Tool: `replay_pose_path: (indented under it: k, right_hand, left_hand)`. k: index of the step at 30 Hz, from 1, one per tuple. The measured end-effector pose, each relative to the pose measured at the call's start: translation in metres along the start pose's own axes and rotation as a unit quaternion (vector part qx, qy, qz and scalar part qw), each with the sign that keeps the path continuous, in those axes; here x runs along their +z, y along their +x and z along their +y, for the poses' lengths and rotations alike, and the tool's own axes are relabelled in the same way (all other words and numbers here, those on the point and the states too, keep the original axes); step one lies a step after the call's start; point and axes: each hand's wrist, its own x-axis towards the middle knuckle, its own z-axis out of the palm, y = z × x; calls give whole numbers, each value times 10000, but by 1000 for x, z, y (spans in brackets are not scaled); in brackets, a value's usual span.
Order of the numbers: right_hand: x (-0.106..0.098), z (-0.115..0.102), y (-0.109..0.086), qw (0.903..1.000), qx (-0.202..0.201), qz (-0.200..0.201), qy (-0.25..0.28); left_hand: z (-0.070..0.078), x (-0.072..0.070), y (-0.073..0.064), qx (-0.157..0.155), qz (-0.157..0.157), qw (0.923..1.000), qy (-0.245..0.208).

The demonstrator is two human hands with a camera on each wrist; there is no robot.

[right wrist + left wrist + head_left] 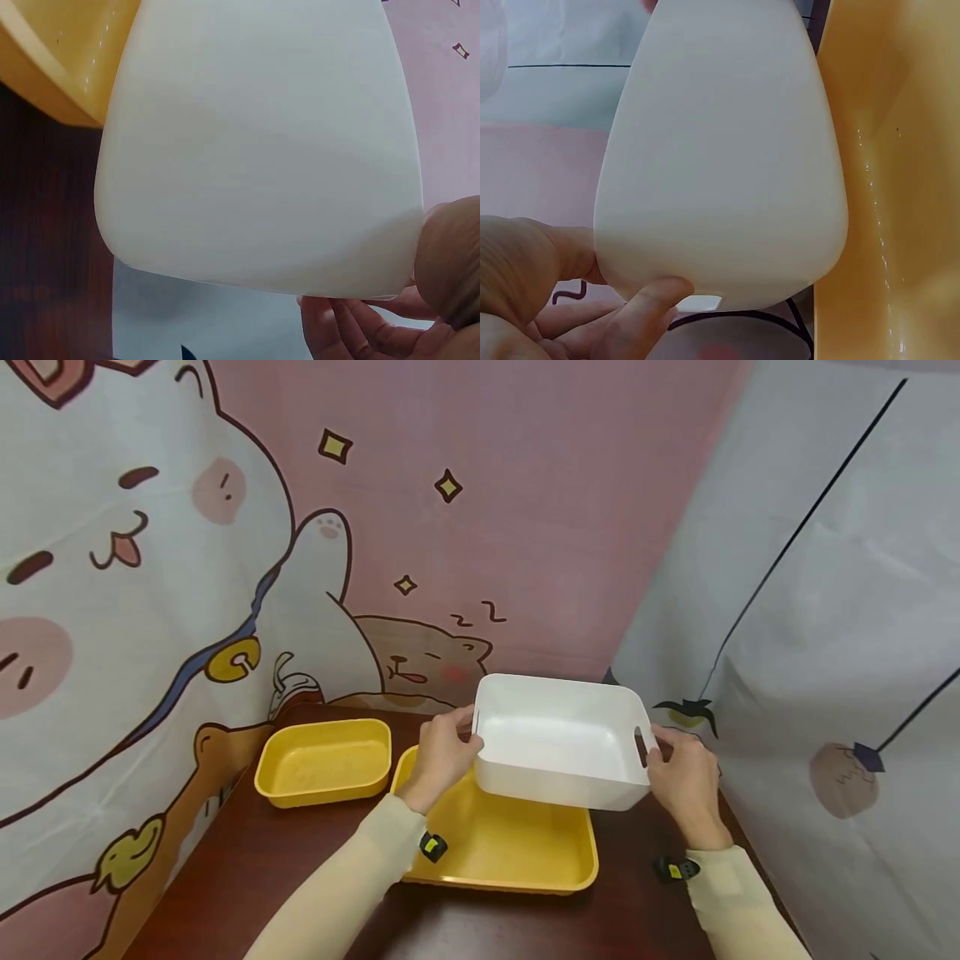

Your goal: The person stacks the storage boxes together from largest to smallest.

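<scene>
Holding a white box (562, 739) by its two short ends, one hand each. Left hand (441, 758) pinches the left end wall, thumb and fingers at the handle hole; the left wrist view shows a fingertip beside that opening. Right hand (686, 783) grips the right end wall at its handle hole, thumb on the near side, other fingers behind. White box sits between the hands, held up, its inside facing the head camera; both wrist views show its smooth outside.

Readable writing: two "z" letters (491, 612), printed on the backdrop (570, 502) behind the white box, above a drawn sleeping animal (423, 660).

Large yellow tray (502, 852) lies below and on the near side of the white box, on a dark reddish-brown table (262, 877). The box and left hand hide its far part; cannot tell if box and tray touch. Small yellow tray (326, 762) sits left of the white box, past the left hand, just beside the large tray. Light sleeves (345, 885) come in from the near side, with small dark wrist devices (432, 846). Left wrist device overlaps the large tray.
</scene>
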Motion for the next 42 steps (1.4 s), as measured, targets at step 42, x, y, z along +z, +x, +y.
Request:
replay_pose_path:
  k: [42]
  right_hand:
    - [31,-42,-28,9966,-272,-476,618]
  left_hand:
    - [-29,-67,-29,-751,-226,9951,596]
